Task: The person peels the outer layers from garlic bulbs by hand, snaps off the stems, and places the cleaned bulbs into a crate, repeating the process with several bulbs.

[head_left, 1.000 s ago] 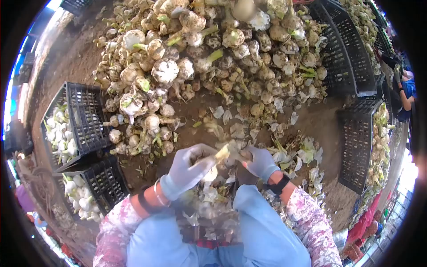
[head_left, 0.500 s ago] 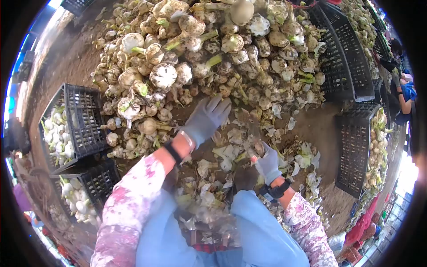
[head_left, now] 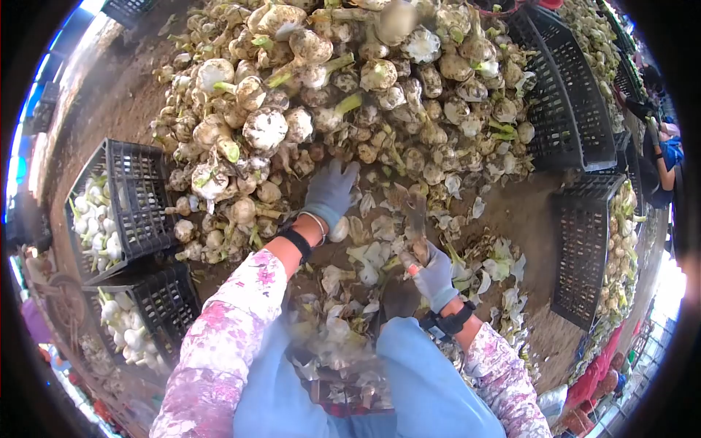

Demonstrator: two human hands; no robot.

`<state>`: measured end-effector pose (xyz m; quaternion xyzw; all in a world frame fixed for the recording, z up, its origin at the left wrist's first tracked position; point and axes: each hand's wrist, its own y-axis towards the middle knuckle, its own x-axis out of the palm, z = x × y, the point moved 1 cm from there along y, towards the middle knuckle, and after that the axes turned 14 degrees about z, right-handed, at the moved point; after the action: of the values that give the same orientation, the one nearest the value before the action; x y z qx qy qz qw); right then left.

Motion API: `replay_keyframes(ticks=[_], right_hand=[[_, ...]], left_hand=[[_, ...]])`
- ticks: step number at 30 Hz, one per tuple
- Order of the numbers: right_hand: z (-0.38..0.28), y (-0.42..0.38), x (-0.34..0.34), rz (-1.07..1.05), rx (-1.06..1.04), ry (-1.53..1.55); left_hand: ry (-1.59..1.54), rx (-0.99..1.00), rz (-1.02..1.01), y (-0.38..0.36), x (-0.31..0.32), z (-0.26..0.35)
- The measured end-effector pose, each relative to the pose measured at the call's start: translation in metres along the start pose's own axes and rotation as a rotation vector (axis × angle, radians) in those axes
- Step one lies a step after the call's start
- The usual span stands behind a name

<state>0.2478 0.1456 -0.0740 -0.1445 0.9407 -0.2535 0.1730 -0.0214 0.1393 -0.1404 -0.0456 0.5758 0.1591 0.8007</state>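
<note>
My left hand (head_left: 331, 191), in a grey glove, reaches to the near edge of a large heap of dirty garlic bulbs (head_left: 266, 128). Its fingers look spread and a little bent, and no bulb shows in them. A pale bulb (head_left: 339, 231) lies on the ground just below its palm. My right hand (head_left: 432, 276), also gloved, is closed around the handle of a knife (head_left: 415, 213). The broad, dirty blade points away from me, toward the heap. Garlic peelings and cut leaves (head_left: 371, 261) lie between and under the hands.
Black crates with cleaned white garlic (head_left: 95, 220) stand at the left, one in front of the other. More black crates (head_left: 580, 244) stand at the right, with garlic beyond them. Another person (head_left: 663, 164) is at the far right. My knees flank the peelings.
My left hand has drawn back slightly to the left, and its fingers have bent from straight. The right hand has shifted slightly left and toward me, still holding the knife.
</note>
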Motion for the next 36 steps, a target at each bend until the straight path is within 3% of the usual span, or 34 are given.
replay_keyframes(ticks=[5,8,11,13,17,20,22,25,27,28,33,35,36], right_hand=[[0.011,-0.001,-0.001,-0.027,-0.038,-0.046],[0.006,-0.003,0.002,-0.04,-0.002,-0.005],[-0.001,-0.003,0.004,-0.039,0.033,0.031],[-0.005,-0.002,0.002,-0.031,0.001,0.014],[-0.011,-0.001,-0.003,0.062,-0.41,-0.343],[-0.044,-0.004,0.0,0.07,-0.653,-0.532],[-0.063,-0.008,0.006,0.068,-0.804,-0.591],[-0.074,-0.009,0.008,0.049,-0.898,-0.66],[-0.09,-0.005,0.007,0.088,-0.85,-0.622],[-0.1,-0.001,0.006,0.108,-0.83,-0.602],[-0.178,0.053,0.02,0.326,-1.043,-0.548],[-0.232,0.071,0.033,0.396,-1.134,-0.529],[-0.263,0.074,0.038,0.357,-1.045,-0.584]], left_hand=[[-0.033,-0.068,-0.035,0.007,0.018,-0.015],[0.013,-0.28,-0.342,0.011,-0.011,0.002],[-0.219,-0.404,-0.204,-0.001,0.001,-0.012],[-0.444,-0.369,-0.048,-0.012,-0.009,-0.019],[-0.834,-0.365,0.091,-0.038,-0.051,-0.001],[-0.897,-0.293,0.081,-0.056,-0.079,0.015],[-1.084,-0.42,0.009,-0.068,-0.09,0.024],[-1.557,-0.725,-0.2,-0.101,-0.073,0.016],[-1.443,-0.626,-0.067,-0.098,-0.075,0.02],[-1.475,-0.702,-0.24,-0.095,-0.094,0.019],[-1.603,-0.806,-0.208,-0.101,-0.11,0.024],[-1.49,-0.854,-0.192,-0.103,-0.115,0.025],[-1.505,-0.854,-0.184,-0.103,-0.118,0.028]])
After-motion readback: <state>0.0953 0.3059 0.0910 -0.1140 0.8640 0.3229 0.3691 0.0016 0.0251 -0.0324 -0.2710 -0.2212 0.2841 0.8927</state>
